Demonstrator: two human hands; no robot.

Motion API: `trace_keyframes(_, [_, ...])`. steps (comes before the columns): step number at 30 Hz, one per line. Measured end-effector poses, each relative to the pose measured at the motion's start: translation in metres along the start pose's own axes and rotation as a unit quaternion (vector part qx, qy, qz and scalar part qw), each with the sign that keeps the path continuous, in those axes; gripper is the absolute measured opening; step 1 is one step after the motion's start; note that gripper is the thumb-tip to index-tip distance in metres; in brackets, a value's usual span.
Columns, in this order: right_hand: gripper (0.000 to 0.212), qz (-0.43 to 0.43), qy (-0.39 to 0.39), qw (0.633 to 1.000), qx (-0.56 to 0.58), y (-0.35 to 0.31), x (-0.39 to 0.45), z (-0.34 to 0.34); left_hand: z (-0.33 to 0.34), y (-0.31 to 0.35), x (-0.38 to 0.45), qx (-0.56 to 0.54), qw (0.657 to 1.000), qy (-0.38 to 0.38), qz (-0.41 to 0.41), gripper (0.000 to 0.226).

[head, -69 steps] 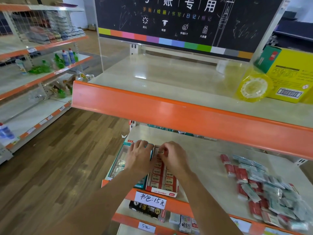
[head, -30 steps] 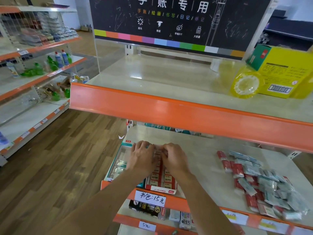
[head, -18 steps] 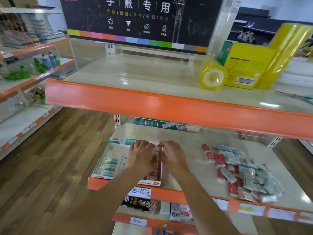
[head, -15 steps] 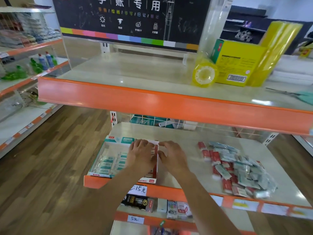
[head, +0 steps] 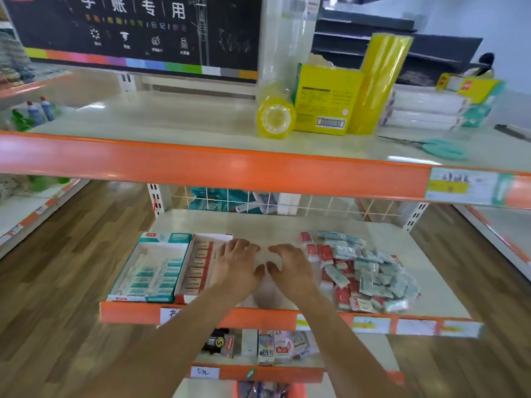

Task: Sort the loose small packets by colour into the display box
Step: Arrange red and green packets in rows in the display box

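The display box [head: 161,239] lies at the left of the middle shelf. Its left part holds teal packets [head: 149,278] and its right part a row of red packets [head: 198,267]. A heap of loose red and teal packets [head: 365,278] lies on the shelf to the right. My left hand [head: 237,268] hovers with spread, relaxed fingers over the box's right edge. My right hand [head: 290,270] is beside it over bare shelf, left of the heap, fingers loosely spread. Neither hand holds anything.
An orange-edged upper shelf [head: 218,170] overhangs the work area, carrying yellow tape rolls [head: 275,117], a yellow box [head: 327,101] and teal scissors [head: 442,147]. A wire grid [head: 287,202] backs the middle shelf. Small goods [head: 267,344] fill the shelf below.
Both hands have left the red row in the box and moved right, off it, with fingers now spread. The view has swung right, showing more of the heap.
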State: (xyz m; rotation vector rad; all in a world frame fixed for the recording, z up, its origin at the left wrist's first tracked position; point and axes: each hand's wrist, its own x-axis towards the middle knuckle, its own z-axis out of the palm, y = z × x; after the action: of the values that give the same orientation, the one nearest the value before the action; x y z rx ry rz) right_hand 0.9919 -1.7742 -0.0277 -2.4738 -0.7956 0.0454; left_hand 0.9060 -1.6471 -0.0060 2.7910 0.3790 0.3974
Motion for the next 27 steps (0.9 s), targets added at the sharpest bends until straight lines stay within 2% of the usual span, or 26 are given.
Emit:
trace_keyframes(4, [0.036, -0.008, 0.053, 0.998, -0.013, 0.021, -0.015, -0.008, 0.01, 0.02, 0.003, -0.02, 1.0, 0.004, 0.014, 0.044])
trace_keyframes(27, [0.026, 0.034, 0.131, 0.991, -0.019, 0.086, -0.047, -0.055, 0.056, 0.103, 0.017, -0.044, 0.995, -0.048, 0.078, 0.044])
